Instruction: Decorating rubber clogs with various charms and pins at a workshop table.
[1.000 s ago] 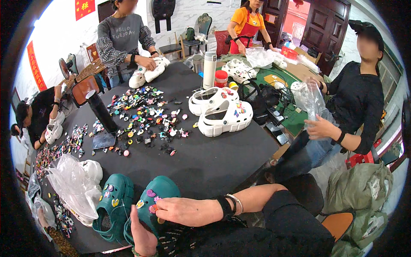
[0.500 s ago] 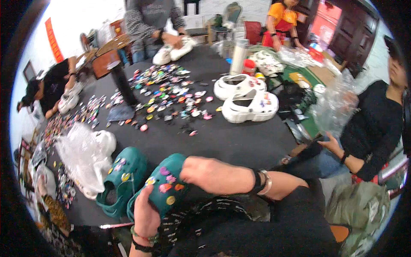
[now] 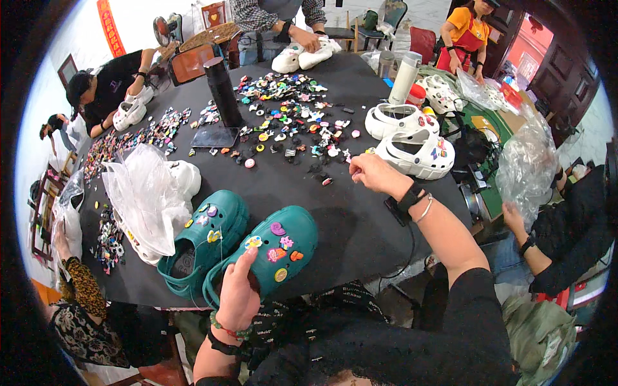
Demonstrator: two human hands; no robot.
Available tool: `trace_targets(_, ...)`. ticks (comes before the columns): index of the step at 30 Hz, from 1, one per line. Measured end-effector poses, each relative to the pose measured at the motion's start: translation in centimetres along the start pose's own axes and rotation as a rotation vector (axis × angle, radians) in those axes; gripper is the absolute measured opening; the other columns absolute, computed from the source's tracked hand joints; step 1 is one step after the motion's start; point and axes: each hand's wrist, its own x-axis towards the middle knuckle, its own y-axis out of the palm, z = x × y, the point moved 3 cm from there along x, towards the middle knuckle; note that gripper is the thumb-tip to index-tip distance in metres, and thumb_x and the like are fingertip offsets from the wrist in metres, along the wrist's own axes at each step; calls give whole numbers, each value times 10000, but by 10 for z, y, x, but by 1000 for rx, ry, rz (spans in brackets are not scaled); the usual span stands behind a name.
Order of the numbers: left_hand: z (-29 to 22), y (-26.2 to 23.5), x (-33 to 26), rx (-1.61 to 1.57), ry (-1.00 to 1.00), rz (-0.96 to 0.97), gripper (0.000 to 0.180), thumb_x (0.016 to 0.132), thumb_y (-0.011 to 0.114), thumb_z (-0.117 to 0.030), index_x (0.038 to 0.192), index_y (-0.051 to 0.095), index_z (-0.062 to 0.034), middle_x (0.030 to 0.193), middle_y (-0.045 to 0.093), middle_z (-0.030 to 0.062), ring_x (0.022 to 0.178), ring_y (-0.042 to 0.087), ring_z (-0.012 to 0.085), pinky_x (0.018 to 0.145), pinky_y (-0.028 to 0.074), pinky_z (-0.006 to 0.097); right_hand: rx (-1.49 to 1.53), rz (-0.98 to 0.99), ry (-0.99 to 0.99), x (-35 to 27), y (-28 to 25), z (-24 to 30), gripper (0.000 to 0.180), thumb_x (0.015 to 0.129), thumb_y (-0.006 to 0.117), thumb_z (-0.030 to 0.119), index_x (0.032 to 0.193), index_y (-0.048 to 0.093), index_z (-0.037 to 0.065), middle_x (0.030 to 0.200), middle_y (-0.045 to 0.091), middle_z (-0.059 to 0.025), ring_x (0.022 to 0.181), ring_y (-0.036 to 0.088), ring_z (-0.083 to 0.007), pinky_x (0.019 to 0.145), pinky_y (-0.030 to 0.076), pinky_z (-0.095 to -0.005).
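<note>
- A green clog (image 3: 302, 235) is held in the left hand (image 3: 239, 293), toe pointed away from the wrist; whether its sole is rested on the tabletop (image 3: 380, 235) cannot be told.
- The clog is gripped at its opening by the left hand, thumb laid on the upper, the other fingers mostly hidden.
- Its upper is studded with colourful charms (image 3: 277, 255), set just beyond the left thumb.
- The right hand (image 3: 376, 175) is stretched forward over the tabletop, fingers curled in and nearly closed; whether anything small is pinched at the tips cannot be told.
- A second green clog (image 3: 226, 209), also decorated, is placed just left of the held one.
- A pair of white clogs (image 3: 421, 157) is set just beyond and right of the right hand.
- Loose charms (image 3: 283, 119) are scattered ahead and left of the right hand.
- A black bottle (image 3: 222, 93) is stood beyond both hands, beside a dark flat device (image 3: 215, 137).
- Farther left of the left hand, white footwear is partly covered by a clear plastic bag (image 3: 145, 199).
</note>
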Motion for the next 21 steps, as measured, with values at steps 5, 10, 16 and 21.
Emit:
trace_targets(5, 3, -2, -1, 4, 2, -50, 333, 957, 579, -221, 1175, 595, 31, 1125, 673, 135, 999, 673, 241, 911, 533, 382, -108, 94, 75, 18, 15, -19, 155, 788, 702, 77, 919, 647, 16, 854, 646, -132, 852, 644, -308, 746, 517, -404)
trace_targets(10, 5, -3, 0, 24, 32, -79, 351, 954, 586, -216, 1185, 589, 48, 1142, 668, 140, 1009, 671, 243, 906, 537, 390, -177, -14, -76, 41, 11, -1, 127, 748, 702, 62, 846, 631, 26, 869, 642, -183, 889, 630, -368, 782, 507, -453)
trace_targets(16, 4, -3, 0, 0, 3, -35, 351, 946, 593, -175, 1203, 565, 62, 1165, 651, 146, 1038, 658, 244, 923, 529, 390, -117, 91, -119, 77, 36, 17, 207, 740, 753, 109, 865, 610, 28, 860, 639, -142, 883, 625, -341, 758, 493, -436)
trace_targets(21, 4, -2, -3, 13, -7, -70, 352, 942, 602, -205, 1184, 586, 50, 1146, 661, 143, 1021, 663, 241, 906, 534, 388, -178, 26, -164, 95, 51, 23, 260, 690, 819, 132, 823, 624, 24, 813, 659, -180, 839, 661, -369, 697, 514, -458)
